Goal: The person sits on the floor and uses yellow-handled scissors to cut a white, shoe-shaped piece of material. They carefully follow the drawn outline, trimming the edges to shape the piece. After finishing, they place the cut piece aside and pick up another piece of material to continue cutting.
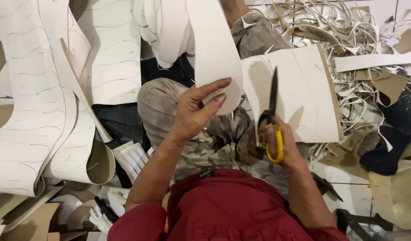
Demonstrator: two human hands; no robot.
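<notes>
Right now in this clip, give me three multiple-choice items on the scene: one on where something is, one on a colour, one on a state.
1. Where is the heap of thin offcut strips?
A. upper right of the floor
B. on the person's lap
C. in the left hand

2. What colour are the scissor handles?
A. red
B. yellow
C. blue

3. How are the scissor blades?
A. wide open
B. closed together, pointing up
C. cutting into the sheet

Answers:
1 A, the offcut strips pile up at the upper right.
2 B, the scissors in the right hand have a yellow loop.
3 B, the blades form one dark spike, clear of the white cut piece that the left hand holds up.
</notes>
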